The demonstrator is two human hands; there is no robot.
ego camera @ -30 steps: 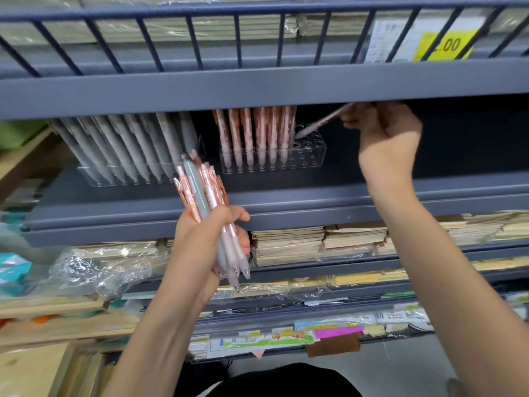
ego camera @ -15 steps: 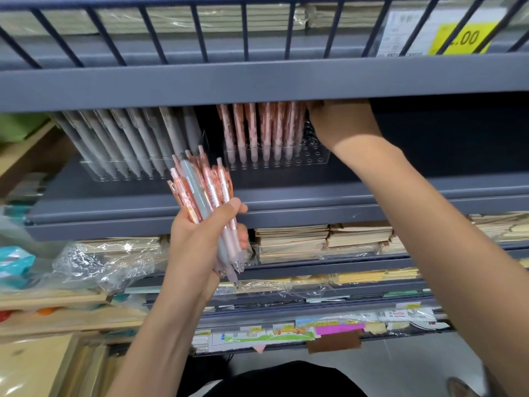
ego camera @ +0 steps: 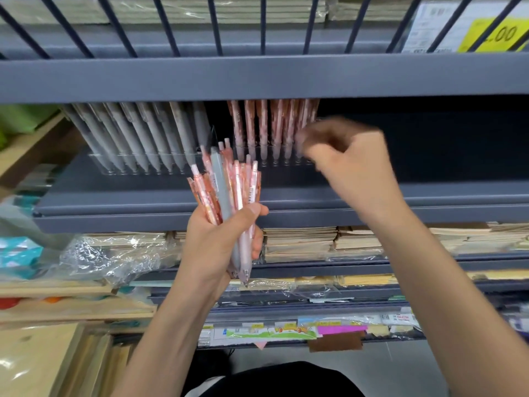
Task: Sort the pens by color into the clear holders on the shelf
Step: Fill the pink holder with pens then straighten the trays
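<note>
Two clear holders stand on the grey shelf (ego camera: 286, 207). The left holder (ego camera: 143, 167) is filled with a row of grey pens (ego camera: 137, 133) that lean to the left. The right holder (ego camera: 269, 163), just beside it, carries pink pens (ego camera: 266, 121) standing upright. In front of the shelf's edge, the left hand (ego camera: 217, 242) grips a bundle of pens (ego camera: 237, 184) with tips down, mostly pink and one grey. The right hand (ego camera: 349, 161) hangs before the right holder, blurred. Its fingers are curled, and whether they hold anything cannot be told.
</note>
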